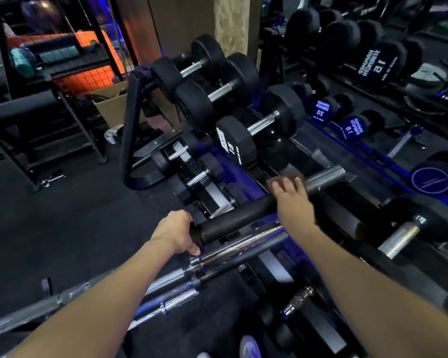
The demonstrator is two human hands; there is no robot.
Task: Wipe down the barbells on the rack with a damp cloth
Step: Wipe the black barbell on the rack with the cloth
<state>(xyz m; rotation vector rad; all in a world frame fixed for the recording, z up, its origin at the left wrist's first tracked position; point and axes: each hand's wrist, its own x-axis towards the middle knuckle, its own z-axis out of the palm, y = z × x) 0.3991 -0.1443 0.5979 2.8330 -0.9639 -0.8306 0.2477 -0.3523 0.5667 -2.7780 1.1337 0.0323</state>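
Mid-wipe, the right hand (289,193) presses the cloth (285,178) flat-fingered onto the bar (243,215) lying across the rack (233,174), the left hand (177,235) gripping its end; next, probably, slide along the chrome sleeve (323,178).

So the rack (246,174) runs from near right up toward the far middle, with dumbbells (204,81) sitting on its far end. A padded bar (238,215) lies across the rack nearer the camera. The left hand (177,235) holds the bar's left end, and the right hand (290,195) sits further right on it, on top of a cloth (285,177). Two barbells (230,250) lie just in front of that bar, sticking out to the left. A cardboard box (114,104) is on the floor behind the rack's left side, with a wire shelf (75,71) behind it.
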